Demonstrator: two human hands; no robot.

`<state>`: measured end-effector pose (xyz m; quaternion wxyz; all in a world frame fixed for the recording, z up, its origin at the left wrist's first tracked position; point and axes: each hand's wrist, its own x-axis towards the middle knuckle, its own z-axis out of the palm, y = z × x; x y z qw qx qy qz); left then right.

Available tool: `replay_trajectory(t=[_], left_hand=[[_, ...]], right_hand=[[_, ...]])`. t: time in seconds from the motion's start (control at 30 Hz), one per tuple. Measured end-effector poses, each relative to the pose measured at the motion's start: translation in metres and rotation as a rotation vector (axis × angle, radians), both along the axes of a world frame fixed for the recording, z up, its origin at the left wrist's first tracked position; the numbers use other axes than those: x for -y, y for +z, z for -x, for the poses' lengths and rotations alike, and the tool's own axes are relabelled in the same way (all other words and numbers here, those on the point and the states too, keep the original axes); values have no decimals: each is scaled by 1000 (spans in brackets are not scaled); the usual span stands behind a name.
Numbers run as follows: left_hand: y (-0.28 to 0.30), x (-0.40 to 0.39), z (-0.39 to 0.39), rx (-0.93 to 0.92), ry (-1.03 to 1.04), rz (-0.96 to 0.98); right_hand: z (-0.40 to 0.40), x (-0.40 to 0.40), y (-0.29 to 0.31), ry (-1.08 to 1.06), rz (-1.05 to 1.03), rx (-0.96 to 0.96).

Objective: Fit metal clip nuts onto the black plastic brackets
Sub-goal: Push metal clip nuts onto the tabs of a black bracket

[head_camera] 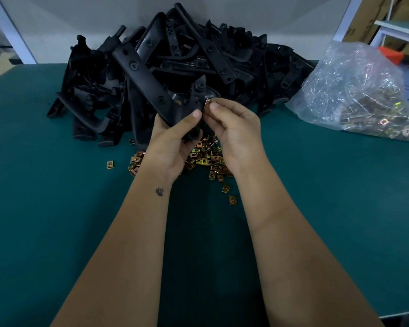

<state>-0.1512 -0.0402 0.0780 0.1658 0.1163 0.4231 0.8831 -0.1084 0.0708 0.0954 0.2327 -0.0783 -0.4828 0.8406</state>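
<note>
Two hands meet at the centre of the frame: your left hand (175,140) has its grip wrapped round a black bracket (194,100), and your right hand (234,128) pinches a clip nut (208,104) against the bracket's edge. Below them, loose clip nuts (206,159) lie scattered on the green table (57,208). Behind, a heap of black brackets (165,62) leans toward a pale wall. At the right, a clear plastic bag (359,90) holds more nuts; cardboard boxes (373,10) stand upper right.
</note>
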Motion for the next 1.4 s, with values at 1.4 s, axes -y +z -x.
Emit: replay_trajectory(t=[1.4], left_hand=[[-1, 6, -1, -183, -127, 193]], right_hand=[[-3, -1, -2, 144, -71, 8]])
